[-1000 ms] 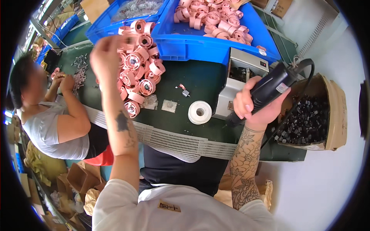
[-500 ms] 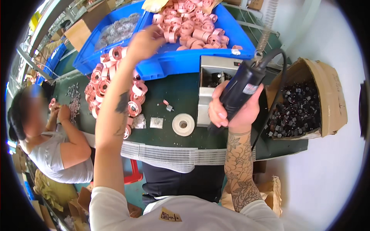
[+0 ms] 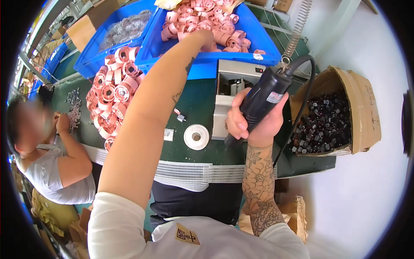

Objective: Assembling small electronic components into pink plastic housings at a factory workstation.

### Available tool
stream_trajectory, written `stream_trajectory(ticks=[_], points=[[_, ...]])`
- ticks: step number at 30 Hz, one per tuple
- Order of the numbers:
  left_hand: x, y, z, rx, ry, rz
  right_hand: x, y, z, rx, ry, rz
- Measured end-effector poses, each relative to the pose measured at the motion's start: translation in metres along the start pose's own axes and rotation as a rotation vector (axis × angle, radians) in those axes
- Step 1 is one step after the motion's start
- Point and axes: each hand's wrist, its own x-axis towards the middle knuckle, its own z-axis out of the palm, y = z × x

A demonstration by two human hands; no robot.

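Observation:
My left hand (image 3: 202, 39) reaches into a blue plastic bin (image 3: 269, 58) among pink round plastic housings (image 3: 226, 28); its fingers are hidden, so any hold is unclear. In my right hand (image 3: 271, 123) is a black corded electric screwdriver (image 3: 262, 96), tilted with its tip down and left, hung from a coiled spring (image 3: 297, 28). Below it and to the left, a white round fixture (image 3: 196, 137) sits on the green bench (image 3: 233, 157). A small motor (image 3: 181, 117) lies just beyond the fixture. Beside the right hand stands a metal box-shaped screw feeder (image 3: 222, 105).
A heap of pink housings (image 3: 108, 93) lies left of my left arm. Another blue bin (image 3: 84, 64) holds clear bags of metal parts. At right, a cardboard box (image 3: 364, 116) is filled with small dark motors. A co-worker (image 3: 56, 172) sits at left, hands over small parts.
My left hand has moved right and deeper into the bin, among the pink housings. The right hand keeps the screwdriver in nearly the same place; the whole view has shifted slightly.

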Motion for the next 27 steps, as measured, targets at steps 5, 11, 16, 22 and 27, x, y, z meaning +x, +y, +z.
stream_trajectory(ticks=[5,11,16,22,27], points=[[-0.03,-0.022,-0.004,-0.068,0.342,-0.203,0.003,0.004,0.001,-0.001,-0.033,0.016],[-0.158,0.029,-0.044,-0.543,0.896,-0.011,-0.002,-0.003,0.001,-0.014,-0.016,-0.01],[-0.295,0.09,-0.017,-1.47,0.455,0.104,0.0,-0.006,0.005,-0.093,-0.054,-0.022],[-0.319,0.104,0.047,-0.997,0.332,-0.001,0.0,-0.003,-0.001,0.016,-0.055,-0.002],[-0.317,0.106,0.06,-0.896,0.389,-0.001,0.0,-0.004,-0.003,0.021,-0.073,0.003]])
